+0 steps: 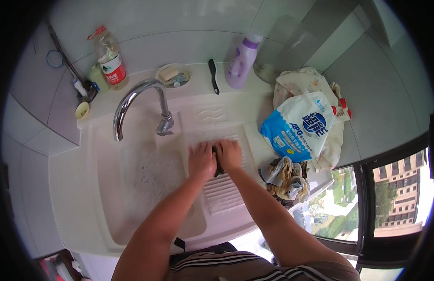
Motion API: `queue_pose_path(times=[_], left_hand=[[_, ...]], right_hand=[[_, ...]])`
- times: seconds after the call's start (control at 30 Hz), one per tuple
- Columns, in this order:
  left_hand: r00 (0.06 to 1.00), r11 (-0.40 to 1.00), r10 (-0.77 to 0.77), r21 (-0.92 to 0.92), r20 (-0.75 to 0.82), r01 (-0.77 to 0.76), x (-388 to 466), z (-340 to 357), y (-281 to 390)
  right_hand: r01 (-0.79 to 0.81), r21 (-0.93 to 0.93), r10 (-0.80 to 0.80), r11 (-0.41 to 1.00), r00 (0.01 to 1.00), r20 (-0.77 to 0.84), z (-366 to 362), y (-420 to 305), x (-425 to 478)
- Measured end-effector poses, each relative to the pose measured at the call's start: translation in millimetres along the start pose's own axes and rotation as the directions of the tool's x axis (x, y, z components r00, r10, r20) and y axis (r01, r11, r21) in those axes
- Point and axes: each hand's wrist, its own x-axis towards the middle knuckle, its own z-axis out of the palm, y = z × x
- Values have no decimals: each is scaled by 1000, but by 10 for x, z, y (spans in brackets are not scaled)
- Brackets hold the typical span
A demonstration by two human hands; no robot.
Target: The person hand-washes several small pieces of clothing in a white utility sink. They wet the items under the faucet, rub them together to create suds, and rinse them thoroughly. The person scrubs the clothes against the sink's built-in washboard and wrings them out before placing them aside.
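Both hands are together over the ribbed washboard (224, 193) moulded into the white laundry sink. Between them shows a dark piece of cloth (219, 167), mostly covered by my fingers. My left hand (202, 159) grips its left side, and my right hand (229, 154) is closed over its right side. The fingertips of both hands are blurred. To the left lies the sink basin (111, 210), holding cloudy water with foam bubbles (153, 179). A bunched heap of wet-looking patterned cloth (287, 181) rests to the right of the washboard.
A chrome faucet (138, 89) arches over the basin. Along the back ledge stand a plastic bottle (111, 63), a soap dish (183, 84), a black-handled brush (214, 77) and a purple detergent bottle (241, 65). A blue-white detergent pouch (297, 126) lies against pale printed fabric (304, 82), near a window (332, 203).
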Motion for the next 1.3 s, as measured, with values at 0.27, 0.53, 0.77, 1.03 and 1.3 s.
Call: queue_pose_path(times=[0.27, 0.53, 0.77, 1.03, 1.3], left_hand=[[982, 984, 48, -162, -181, -78, 174, 232, 55], [975, 953, 206, -211, -83, -219, -429, 400, -50], [968, 997, 68, 44, -240, -59, 74, 344, 52], [984, 994, 106, 38, -140, -102, 293, 159, 59], [960, 957, 268, -133, 85, -256, -735, 43, 38]], right_hand=[[-292, -127, 300, 948, 953, 44, -43, -83, -140], [-164, 30, 164, 986, 986, 20, -78, -83, -287], [-202, -14, 202, 979, 979, 38, -15, 11, -257], [-134, -92, 129, 987, 990, -62, -63, -9, 89], [150, 154, -174, 977, 972, 156, -490, -99, -888]])
